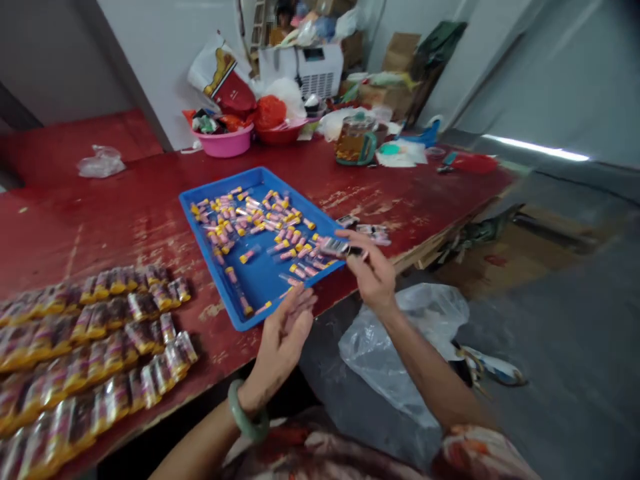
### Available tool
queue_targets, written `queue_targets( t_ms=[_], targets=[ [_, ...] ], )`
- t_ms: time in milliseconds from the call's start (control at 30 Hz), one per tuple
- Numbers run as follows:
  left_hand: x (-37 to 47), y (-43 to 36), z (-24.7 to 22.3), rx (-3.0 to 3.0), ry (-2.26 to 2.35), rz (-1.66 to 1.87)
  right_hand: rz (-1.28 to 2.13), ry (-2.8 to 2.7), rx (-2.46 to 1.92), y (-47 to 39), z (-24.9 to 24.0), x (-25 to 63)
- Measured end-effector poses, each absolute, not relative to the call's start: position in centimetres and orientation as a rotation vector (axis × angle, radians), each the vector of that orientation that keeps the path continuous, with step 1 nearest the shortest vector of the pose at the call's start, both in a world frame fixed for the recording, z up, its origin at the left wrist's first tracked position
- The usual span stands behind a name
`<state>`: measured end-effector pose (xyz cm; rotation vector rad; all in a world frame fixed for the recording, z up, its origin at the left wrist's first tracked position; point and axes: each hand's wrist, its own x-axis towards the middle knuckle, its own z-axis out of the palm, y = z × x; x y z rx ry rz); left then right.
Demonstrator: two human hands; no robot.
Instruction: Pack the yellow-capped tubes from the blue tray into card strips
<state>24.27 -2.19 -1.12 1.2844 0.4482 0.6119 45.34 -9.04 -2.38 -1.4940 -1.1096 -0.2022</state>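
My right hand (373, 272) is closed on a small clear pack (336, 247) with silvery and dark parts, held over the right front corner of a blue tray (224, 283). What exactly the pack contains is too blurred to tell. Inside the tray lie many small clear tubes with pink middles and yellow ends, such as one tube (249, 255) lying apart. My left hand (287, 333), with a green bangle on its wrist, is at the tray's front edge. Its fingers are stretched out and appear to hold nothing. A few small packs (374, 233) lie on the table right of the tray.
Rows of wrapped packs (95, 333) with yellow ends cover the left front of the red table (150, 200). Behind the tray stand a pink basin (227, 143) and a teapot (354, 140). A clear plastic bag (400, 353) hangs below the table's edge. Someone sits far back.
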Motion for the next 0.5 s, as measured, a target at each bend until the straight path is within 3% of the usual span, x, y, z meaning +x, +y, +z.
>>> queue_targets(
  t_ms=[167, 300, 500],
  targets=[
    [23.0, -1.2, 0.8, 0.605, 0.421, 0.471, -0.380, -1.650, -1.357, -10.1, -1.5, 35.0],
    [20.3, 0.4, 0.5, 0.481, 0.466, 0.405, -0.164, -1.637, -1.304, -9.6, -0.4, 33.6],
    [18.6, 0.4, 0.4, 0.412, 0.447, 0.430, -0.321, -1.824, -1.340, -8.8, 0.6, 32.3]
  ],
)
